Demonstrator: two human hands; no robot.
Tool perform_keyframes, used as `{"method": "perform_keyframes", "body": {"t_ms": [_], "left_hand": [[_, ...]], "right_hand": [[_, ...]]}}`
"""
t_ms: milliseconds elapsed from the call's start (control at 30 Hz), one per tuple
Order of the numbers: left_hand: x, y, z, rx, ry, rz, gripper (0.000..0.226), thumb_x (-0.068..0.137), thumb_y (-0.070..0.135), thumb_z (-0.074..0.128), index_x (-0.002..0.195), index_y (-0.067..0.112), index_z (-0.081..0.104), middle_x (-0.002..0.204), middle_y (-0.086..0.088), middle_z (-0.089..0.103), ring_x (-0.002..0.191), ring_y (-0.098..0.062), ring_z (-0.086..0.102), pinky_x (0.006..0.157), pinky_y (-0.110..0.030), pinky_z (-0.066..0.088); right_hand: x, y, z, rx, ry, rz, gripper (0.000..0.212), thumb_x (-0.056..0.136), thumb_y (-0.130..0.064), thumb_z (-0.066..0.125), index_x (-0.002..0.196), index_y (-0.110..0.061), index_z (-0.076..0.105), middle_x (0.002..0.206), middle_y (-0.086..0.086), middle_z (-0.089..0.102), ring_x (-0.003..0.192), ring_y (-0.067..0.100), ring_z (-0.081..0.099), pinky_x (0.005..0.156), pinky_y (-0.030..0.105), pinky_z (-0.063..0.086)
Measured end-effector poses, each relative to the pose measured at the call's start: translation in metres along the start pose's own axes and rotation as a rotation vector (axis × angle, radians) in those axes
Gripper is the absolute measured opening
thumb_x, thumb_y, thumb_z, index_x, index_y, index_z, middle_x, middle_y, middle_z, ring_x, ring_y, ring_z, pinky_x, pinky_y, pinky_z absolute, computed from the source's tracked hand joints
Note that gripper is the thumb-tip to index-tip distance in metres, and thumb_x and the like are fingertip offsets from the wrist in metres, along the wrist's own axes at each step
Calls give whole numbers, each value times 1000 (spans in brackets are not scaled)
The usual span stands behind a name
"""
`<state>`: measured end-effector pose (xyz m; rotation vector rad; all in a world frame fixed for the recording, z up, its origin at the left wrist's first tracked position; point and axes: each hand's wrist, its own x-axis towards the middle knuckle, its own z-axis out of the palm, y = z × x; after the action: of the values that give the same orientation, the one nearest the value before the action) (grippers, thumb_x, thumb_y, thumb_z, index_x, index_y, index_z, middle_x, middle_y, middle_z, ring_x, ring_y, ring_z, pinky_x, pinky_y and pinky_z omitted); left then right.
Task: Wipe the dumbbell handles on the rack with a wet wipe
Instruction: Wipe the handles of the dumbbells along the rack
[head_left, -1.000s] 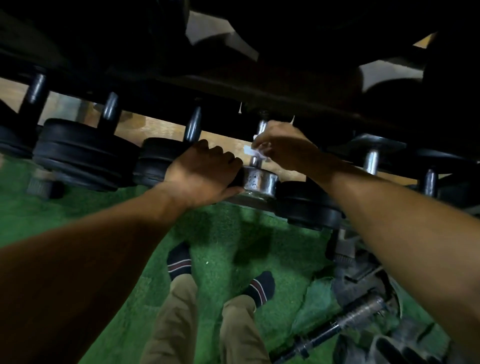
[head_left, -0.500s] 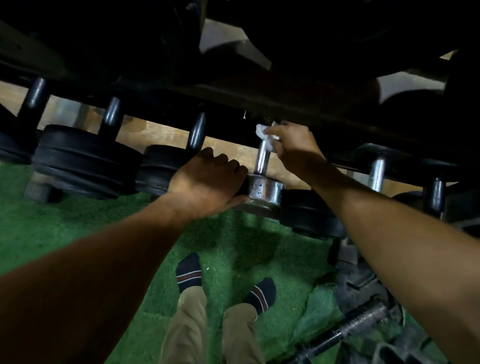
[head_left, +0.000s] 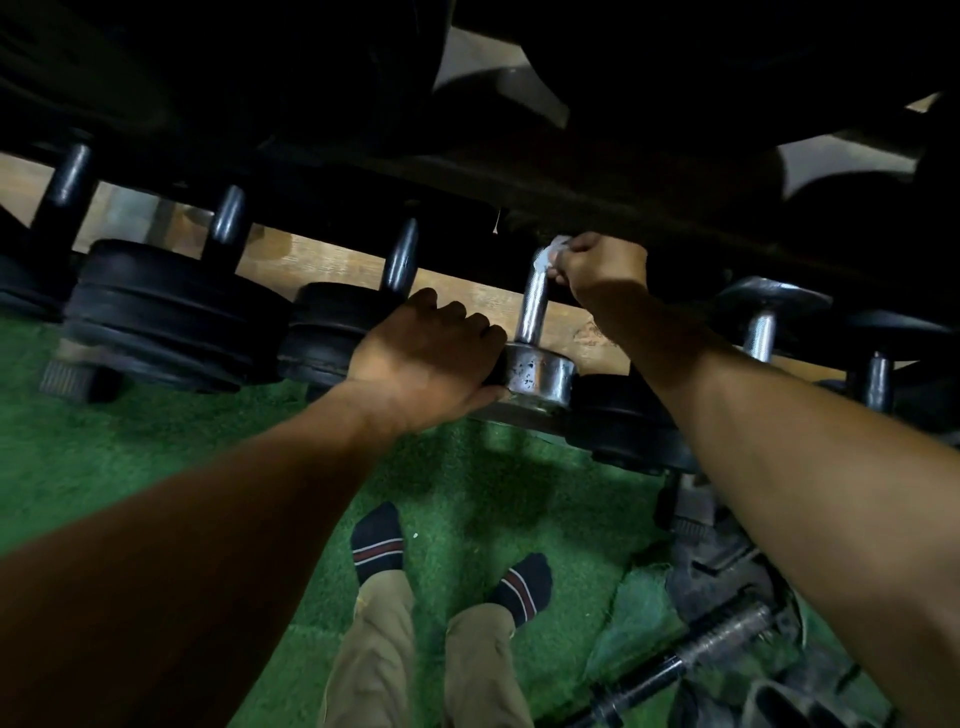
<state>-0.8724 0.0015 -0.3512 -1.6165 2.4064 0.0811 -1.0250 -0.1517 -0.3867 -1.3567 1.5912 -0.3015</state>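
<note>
Right hand (head_left: 597, 265) is up at the far end of the chrome dumbbell handle (head_left: 532, 306), fingers curled and pinching a crumpled white wet wipe (head_left: 553, 249) against the top of the handle, right under the dark upper shelf of the rack (head_left: 597, 187). Only a small bit of the wipe shows past the knuckles – the rest is hidden inside the fist.

Left hand (head_left: 426, 358) rests on the near end of the same row, fingers loosely bent over the edge of a black dumbbell head (head_left: 322, 332), thumb side just beside the chrome dumbbell head (head_left: 540, 371). It presses there and holds nothing else.

The chrome dumbbell sits on the lower rack tier, handle pointing away from the camera, a wooden board (head_left: 467, 296) showing behind it. To its left are black dumbbells with dark handles (head_left: 400, 254), a bigger black plate dumbbell (head_left: 166, 317) further left. To the right, another chrome handle (head_left: 759, 335) and a dark one near the frame edge – both partly behind the right forearm.

Below: green turf floor (head_left: 156, 457), two feet in dark striped socks (head_left: 379, 543) with khaki trousers (head_left: 374, 654), a loose bar (head_left: 691, 654) lying on the floor at lower right among dark clutter that is too dim to make out
</note>
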Motion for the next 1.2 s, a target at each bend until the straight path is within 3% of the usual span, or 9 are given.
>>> {"method": "perform_keyframes", "body": {"t_ms": [167,300,400,467,633,800,867,1000,1200], "left_hand": [[-1,0,-3,8,-3,3,54,99,65,42,117,17,60,104,-3,68,92,-25,65,83,-42,45],[-1,0,-3,-2,-13,2,55,99,65,41,120,17,59,106,-3,68,93,-25,64,84,-42,45],[-1,0,-4,-3,-15,-2,55,99,65,41,118,17,60,105,-3,68,92,-25,64,84,-42,44],[-1,0,-4,-11,-14,-3,54,99,65,40,118,18,60,106,-3,68,93,-25,64,85,-42,45],[1,0,-2,-24,-14,-2,53,98,65,38,115,19,60,103,-1,67,92,-25,64,83,-42,42],[1,0,1,-15,-12,1,54,98,66,37,116,20,60,104,-1,67,93,-24,64,82,-42,41],[2,0,1,-27,-10,-1,54,98,66,38,117,21,59,104,-1,67,94,-25,64,83,-42,41],[4,0,1,-24,-18,2,54,98,66,37,117,20,59,107,-2,67,96,-26,63,83,-43,40],[-1,1,-1,-56,-44,-13,55,99,65,38,121,19,58,111,-3,66,99,-26,63,88,-43,44]], "right_hand": [[-1,4,3,-68,-84,243,15,93,-7,69,102,6,69,64,6,63,45,4,57,47,16,49],[-8,17,-7,-120,-363,323,20,90,-7,72,93,12,67,63,11,56,35,8,46,35,16,35],[-9,19,-14,-314,-551,399,25,90,-19,75,72,-5,62,56,2,46,41,7,36,35,17,25],[-6,24,-15,-402,-594,420,17,93,-22,70,83,-10,64,62,2,47,46,8,33,41,18,24],[-2,41,-5,-240,-566,455,15,94,-13,59,108,-16,65,82,5,54,51,9,35,43,19,26],[12,62,-1,5,-542,474,28,96,-4,56,123,0,65,119,25,66,70,20,68,54,27,54],[8,56,3,29,-548,483,34,96,4,47,127,1,62,109,21,66,63,15,63,47,22,51],[3,46,4,189,-497,470,34,95,7,33,111,-12,57,73,7,47,55,10,38,32,18,29],[-7,47,11,-348,-17,-21,19,82,1,60,66,-10,60,70,17,67,72,27,70,64,37,59]]}}
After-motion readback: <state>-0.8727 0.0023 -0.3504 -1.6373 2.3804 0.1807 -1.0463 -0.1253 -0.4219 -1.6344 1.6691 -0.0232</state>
